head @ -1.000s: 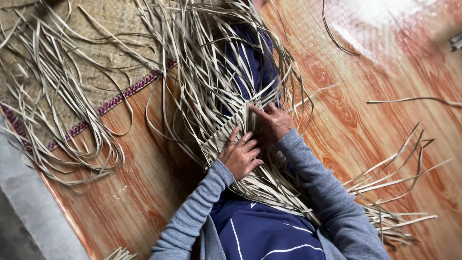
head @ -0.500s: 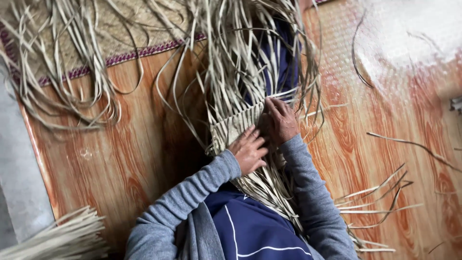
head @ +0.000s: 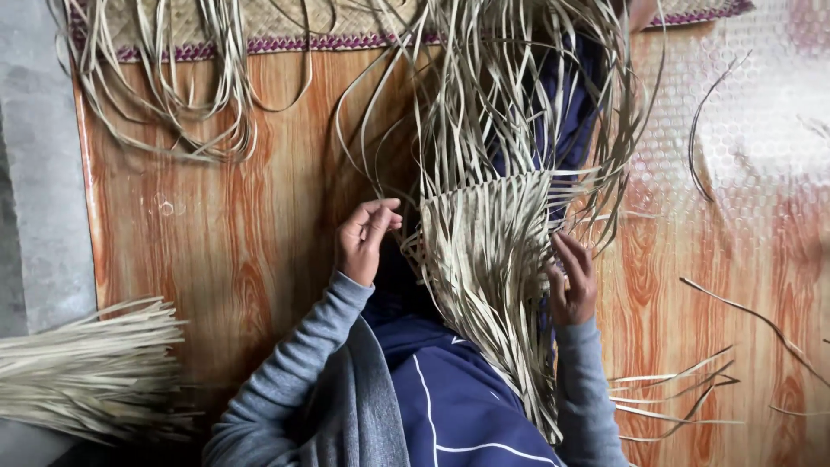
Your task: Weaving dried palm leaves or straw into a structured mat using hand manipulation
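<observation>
A half-woven panel of pale straw strips (head: 484, 242) lies over my lap and blue trousers (head: 450, 398), with long loose strips (head: 519, 95) fanning away from its far edge. Just left of the panel, my left hand (head: 366, 240) hovers with its fingers loosely curled and nothing clearly in it. My right hand (head: 572, 281) grips the panel's right edge, fingers on the strips. Both arms wear grey sleeves.
A bundle of cut strips (head: 86, 367) lies at the lower left. A finished mat with a purple border (head: 259, 39) runs along the top, loose strips (head: 164, 112) draped over it. Stray strips (head: 683, 389) lie on the wood-patterned floor sheet (head: 225, 251). A grey concrete band (head: 39, 173) lies left.
Both hands rested together on the middle of the panel earlier. Now they have parted, the left off the left side and the right to the right edge. The view has turned.
</observation>
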